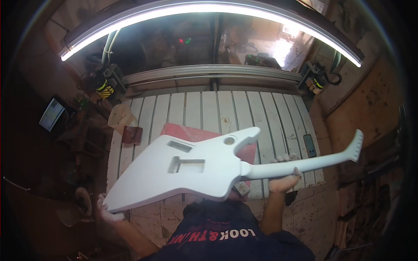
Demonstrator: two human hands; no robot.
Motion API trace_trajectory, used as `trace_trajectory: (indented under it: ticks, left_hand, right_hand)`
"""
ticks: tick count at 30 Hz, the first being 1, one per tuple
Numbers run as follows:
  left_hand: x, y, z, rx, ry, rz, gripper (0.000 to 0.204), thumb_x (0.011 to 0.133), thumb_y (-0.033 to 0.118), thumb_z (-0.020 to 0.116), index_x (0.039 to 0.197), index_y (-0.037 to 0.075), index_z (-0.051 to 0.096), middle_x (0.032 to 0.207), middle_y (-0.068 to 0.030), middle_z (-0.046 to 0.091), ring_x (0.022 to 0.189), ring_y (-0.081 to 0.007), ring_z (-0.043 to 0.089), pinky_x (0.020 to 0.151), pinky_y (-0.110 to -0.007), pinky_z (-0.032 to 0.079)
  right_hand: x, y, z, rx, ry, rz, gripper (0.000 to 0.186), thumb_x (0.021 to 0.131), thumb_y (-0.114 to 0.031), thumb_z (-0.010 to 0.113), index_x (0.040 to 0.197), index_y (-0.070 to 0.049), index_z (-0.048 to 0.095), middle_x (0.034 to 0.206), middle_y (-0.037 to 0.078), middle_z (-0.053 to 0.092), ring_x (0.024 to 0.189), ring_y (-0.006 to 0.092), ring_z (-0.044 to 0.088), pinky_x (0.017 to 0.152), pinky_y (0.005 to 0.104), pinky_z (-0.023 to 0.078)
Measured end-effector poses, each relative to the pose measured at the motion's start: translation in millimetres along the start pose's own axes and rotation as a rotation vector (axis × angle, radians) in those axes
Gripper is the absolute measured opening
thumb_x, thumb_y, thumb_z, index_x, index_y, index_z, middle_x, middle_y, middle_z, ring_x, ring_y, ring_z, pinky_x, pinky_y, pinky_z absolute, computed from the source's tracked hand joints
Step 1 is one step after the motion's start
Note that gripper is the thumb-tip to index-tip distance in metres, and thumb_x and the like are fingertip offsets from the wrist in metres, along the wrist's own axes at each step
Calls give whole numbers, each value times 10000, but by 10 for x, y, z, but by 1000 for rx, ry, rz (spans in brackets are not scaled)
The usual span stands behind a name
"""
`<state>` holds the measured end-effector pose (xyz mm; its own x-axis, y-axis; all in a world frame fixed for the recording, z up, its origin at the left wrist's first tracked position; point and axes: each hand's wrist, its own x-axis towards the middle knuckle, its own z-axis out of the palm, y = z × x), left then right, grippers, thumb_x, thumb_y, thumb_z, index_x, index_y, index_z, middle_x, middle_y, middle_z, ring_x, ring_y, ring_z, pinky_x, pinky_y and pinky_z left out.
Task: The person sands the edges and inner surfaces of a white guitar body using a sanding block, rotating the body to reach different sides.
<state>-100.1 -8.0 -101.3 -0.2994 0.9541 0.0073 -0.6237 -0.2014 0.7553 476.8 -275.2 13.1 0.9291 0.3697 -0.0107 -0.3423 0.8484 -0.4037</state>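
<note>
The person wears a dark navy T-shirt (226, 235) with red and white printed lettering across the chest; both forearms are bare, sleeves short.

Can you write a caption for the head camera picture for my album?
Two hands, left hand and right hand, hold a white guitar above a slatted table.

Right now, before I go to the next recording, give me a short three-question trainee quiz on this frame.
1. True or false: the white guitar lies flat on the slatted table.
2. Which hand holds the guitar's neck?
A. left hand
B. right hand
3. Fill in: under the guitar, on the table, lies a ____ pad.

Key:
1. False; it is held up above the table, with the left hand at the body's lower corner.
2. B.
3. Red.
</note>
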Motion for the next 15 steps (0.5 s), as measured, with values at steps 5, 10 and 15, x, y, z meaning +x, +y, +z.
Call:
trace_trajectory:
  ticks: [5, 10, 15]
  left_hand:
    - [-155, 623, -85, 223, -336, 481, 491, 961, 262, 412, 1340, -30, 523, 1504, -251, 483, 1335, -589, 473, 1095, -759, 389]
    - [-238, 1029, -287, 564, -564, 844, 569, 1041, 365, 311, 1415, -35, 467, 1562, -261, 403, 1405, -602, 357, 1129, -785, 309]
    - [-328, 1070, -542, 269, -763, 933, 658, 1051, 465, 303, 1561, 59, 396, 1647, -222, 306, 1462, -623, 225, 1162, -786, 219]
  right_hand:
    - [114, 538, -458, -108, 199, 264, 543, 968, -499, 623, 1315, -88, 553, 955, 32, 583, 891, 206, 590, 879, 385, 512]
    - [283, 1077, -558, -154, 220, 441, 622, 940, -598, 678, 1292, -99, 559, 1027, 40, 597, 983, 197, 601, 913, 385, 534]
    - [379, 1508, -412, -26, 398, 556, 531, 941, -579, 685, 1122, -85, 606, 928, 21, 620, 888, 205, 624, 994, 427, 533]
